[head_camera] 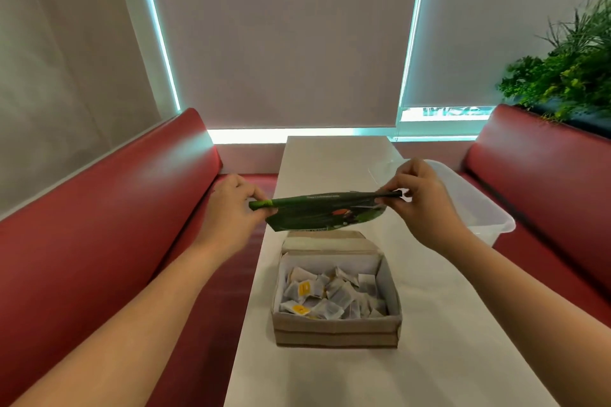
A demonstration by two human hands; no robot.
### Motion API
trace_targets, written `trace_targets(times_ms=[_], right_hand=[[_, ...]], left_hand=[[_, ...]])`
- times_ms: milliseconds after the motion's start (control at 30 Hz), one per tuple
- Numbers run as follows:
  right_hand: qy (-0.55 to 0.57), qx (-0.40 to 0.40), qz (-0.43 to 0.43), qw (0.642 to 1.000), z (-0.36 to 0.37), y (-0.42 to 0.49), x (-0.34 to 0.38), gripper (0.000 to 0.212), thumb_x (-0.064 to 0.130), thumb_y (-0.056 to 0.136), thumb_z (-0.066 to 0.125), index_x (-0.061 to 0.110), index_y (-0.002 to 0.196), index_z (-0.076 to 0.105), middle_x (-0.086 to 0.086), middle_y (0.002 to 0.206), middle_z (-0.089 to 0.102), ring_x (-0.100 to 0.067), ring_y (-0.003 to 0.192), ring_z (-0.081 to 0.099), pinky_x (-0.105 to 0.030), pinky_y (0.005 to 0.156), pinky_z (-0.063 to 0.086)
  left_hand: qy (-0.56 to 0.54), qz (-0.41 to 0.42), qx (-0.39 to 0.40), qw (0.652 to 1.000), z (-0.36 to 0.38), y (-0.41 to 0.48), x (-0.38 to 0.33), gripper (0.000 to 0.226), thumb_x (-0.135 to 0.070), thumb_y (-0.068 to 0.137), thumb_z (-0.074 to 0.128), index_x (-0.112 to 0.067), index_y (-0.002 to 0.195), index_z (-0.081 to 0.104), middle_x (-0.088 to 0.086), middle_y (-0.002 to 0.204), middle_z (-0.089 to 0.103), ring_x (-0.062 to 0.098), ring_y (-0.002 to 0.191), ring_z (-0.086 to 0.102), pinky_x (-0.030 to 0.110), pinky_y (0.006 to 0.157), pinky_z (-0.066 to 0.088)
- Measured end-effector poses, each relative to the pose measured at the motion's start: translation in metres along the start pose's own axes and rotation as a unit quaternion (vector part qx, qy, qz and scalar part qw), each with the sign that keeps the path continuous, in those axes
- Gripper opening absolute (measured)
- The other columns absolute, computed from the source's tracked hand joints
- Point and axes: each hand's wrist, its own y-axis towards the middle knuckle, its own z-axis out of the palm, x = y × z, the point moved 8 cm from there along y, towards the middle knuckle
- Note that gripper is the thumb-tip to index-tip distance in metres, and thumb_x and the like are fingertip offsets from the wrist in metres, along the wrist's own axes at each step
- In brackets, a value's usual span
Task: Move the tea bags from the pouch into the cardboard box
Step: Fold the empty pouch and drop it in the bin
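Note:
A dark green pouch (317, 213) hangs flat and level in the air just beyond the cardboard box (334, 330). My left hand (231, 208) pinches its left end and my right hand (420, 198) pinches its right end. The open box stands on the white table (446, 324) below and nearer to me. Several white tea bags (330, 297), some with yellow tags, lie loose inside it. Whether anything is inside the pouch I cannot see.
A clear plastic tub (476, 208) sits at the table's right edge behind my right hand. Red bench seats (99, 225) run along both sides of the narrow table. A green plant (568, 66) stands above the right bench.

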Motion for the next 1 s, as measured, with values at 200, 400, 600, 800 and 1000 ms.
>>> trace_targets(times_ms=[200, 400, 600, 800, 1000], right_hand=[[0.032, 0.033, -0.070, 0.996, 0.001, -0.006, 0.035, 0.008, 0.007, 0.080, 0.069, 0.011, 0.086, 0.073, 0.009, 0.082, 0.052, -0.004, 0.077, 0.051, -0.007, 0.066, 0.040], [0.051, 0.111, 0.007, 0.993, 0.014, -0.011, 0.016, 0.044, 0.026, 0.078, 0.074, 0.027, 0.115, 0.052, 0.010, 0.107, 0.058, -0.007, 0.095, 0.055, -0.009, 0.076, 0.042], [0.077, 0.200, 0.060, 0.975, 0.035, -0.020, 0.007, 0.027, 0.028, 0.083, 0.068, 0.021, 0.108, 0.061, 0.005, 0.103, 0.063, -0.015, 0.094, 0.059, -0.019, 0.075, 0.049], [0.071, 0.194, 0.030, 0.978, 0.048, -0.015, 0.022, 0.015, 0.024, 0.088, 0.062, 0.017, 0.101, 0.063, 0.003, 0.096, 0.066, -0.013, 0.088, 0.063, -0.016, 0.070, 0.051], [0.046, 0.261, -0.025, 0.964, 0.081, -0.018, 0.042, 0.013, 0.023, 0.089, 0.062, 0.018, 0.101, 0.062, 0.005, 0.089, 0.064, -0.011, 0.083, 0.061, -0.014, 0.069, 0.050]], left_hand=[[0.161, 0.152, 0.114, 0.968, 0.022, -0.012, -0.039, 0.029, -0.034, 0.084, 0.064, -0.036, 0.113, 0.062, -0.015, 0.112, 0.062, 0.010, 0.103, 0.054, 0.035, 0.093, 0.038], [0.036, 0.071, 0.127, 0.989, 0.021, -0.017, -0.018, 0.014, -0.024, 0.091, 0.057, -0.030, 0.090, 0.069, -0.012, 0.073, 0.067, 0.004, 0.066, 0.058, 0.026, 0.055, 0.042], [-0.123, -0.044, 0.158, 0.979, 0.024, -0.026, 0.015, 0.018, -0.021, 0.089, 0.062, -0.035, 0.095, 0.069, -0.011, 0.087, 0.073, 0.005, 0.084, 0.067, 0.036, 0.078, 0.055], [-0.152, -0.077, 0.171, 0.971, 0.018, -0.032, 0.025, 0.019, -0.018, 0.086, 0.065, -0.034, 0.096, 0.068, -0.009, 0.088, 0.072, 0.000, 0.081, 0.066, 0.023, 0.070, 0.050], [-0.108, -0.097, 0.162, 0.976, 0.006, -0.044, 0.046, 0.030, -0.028, 0.077, 0.075, -0.031, 0.105, 0.065, -0.014, 0.095, 0.070, -0.002, 0.088, 0.064, 0.031, 0.082, 0.052]])
